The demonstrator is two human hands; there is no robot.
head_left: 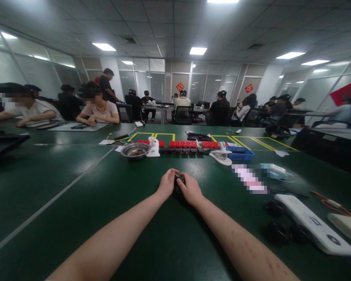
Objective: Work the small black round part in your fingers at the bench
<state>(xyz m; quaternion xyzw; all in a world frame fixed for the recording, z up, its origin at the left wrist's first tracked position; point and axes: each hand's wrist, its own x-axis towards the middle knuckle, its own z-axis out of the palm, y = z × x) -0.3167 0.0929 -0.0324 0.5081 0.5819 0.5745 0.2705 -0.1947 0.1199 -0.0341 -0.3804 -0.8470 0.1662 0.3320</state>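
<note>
Both of my hands rest on the green tabletop, fingers curled around one small, dark, rounded object (180, 179) whose kind I cannot make out. My left hand (167, 183) grips its left side, and my right hand (191, 188) closes on the right side with the thumb over it. Beyond the hands runs a row of red blocks (183, 144) with black pieces (185, 150) along its near side. A metal bowl (135, 151) containing small parts stands to the left of that row, beside a white clip stand (153, 147).
Right of the row are another white clip (221, 155) and a blue tray (242, 154). Nearer on the right lie a white device with black wheels (310, 222) and an orange cable (329, 200). Across the table at left sits a person (98, 107).
</note>
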